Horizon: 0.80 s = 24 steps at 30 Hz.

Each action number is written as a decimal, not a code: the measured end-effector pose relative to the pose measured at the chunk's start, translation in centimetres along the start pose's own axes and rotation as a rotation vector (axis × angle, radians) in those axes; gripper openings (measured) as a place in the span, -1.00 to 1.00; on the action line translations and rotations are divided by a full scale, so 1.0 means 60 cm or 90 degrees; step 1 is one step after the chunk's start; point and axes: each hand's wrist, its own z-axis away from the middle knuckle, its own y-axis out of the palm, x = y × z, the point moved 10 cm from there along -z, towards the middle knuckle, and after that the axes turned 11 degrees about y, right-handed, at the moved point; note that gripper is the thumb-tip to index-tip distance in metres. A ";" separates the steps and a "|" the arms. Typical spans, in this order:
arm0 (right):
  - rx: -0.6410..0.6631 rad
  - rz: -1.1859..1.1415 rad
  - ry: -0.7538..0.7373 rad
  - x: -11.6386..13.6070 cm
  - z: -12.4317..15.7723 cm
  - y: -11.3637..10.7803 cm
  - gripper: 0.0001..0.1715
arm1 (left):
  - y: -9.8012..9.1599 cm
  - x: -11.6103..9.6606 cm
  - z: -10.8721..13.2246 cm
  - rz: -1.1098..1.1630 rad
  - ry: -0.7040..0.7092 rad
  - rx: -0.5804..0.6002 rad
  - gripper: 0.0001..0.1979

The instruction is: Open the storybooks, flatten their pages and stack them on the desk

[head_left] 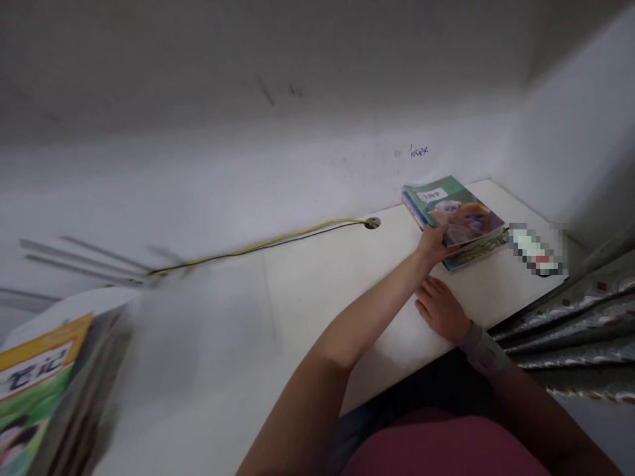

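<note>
A small stack of picture books (pixel 471 248) lies at the far right of the white desk (pixel 307 277). The top book (pixel 459 208) shows an orange monkey on its cover. My left hand (pixel 433 243) reaches across and is closed on the near left corner of that top book, thumb on the cover. My right hand (pixel 440 309) rests palm down on the desk just in front of the stack, fingers lying flat and holding nothing. It wears a grey wrist band (pixel 482 349).
A yellow cable (pixel 258 246) runs along the wall from a hole (pixel 372 223) in the desk. Another stack of books (pixel 44 383) sits at the near left. A blurred-out item (pixel 538 250) lies right of the stack. Patterned fabric (pixel 575 317) hangs at the right edge.
</note>
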 end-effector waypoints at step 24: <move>0.111 0.069 -0.238 0.133 -0.102 0.054 -0.42 | -0.562 -0.226 0.364 -1.235 -0.066 -0.241 -0.44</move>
